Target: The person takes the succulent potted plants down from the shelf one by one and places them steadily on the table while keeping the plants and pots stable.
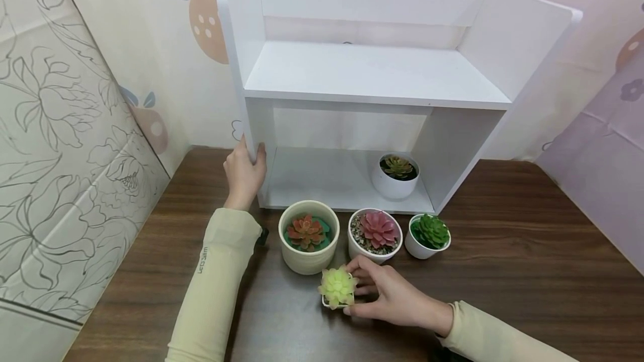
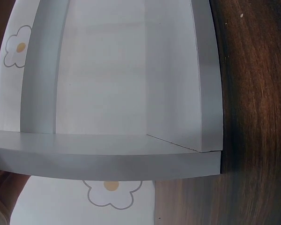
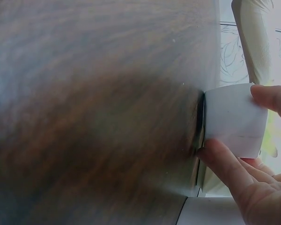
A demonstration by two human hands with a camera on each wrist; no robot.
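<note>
My left hand (image 1: 244, 171) grips the front edge of the left side panel of a white two-tier shelf (image 1: 337, 96); in the left wrist view only a bit of that hand (image 2: 7, 187) shows at the frame's edge. In front of the shelf, my right hand (image 1: 389, 295) holds a small square white pot with a yellow-green succulent (image 1: 337, 287) between thumb and fingers. The right wrist view shows the pot's plain white side (image 3: 234, 119), its base at or very near the table, with the thumb and fingers of the right hand (image 3: 253, 183) on it.
Along the shelf's front stand a cream pot with an orange-red succulent (image 1: 308, 244), a white pot with a pink succulent (image 1: 376, 236) and a small white pot with a green succulent (image 1: 426, 236). A round white potted succulent (image 1: 396, 179) sits on the lower tier. Brown wooden table (image 1: 528, 239) beneath.
</note>
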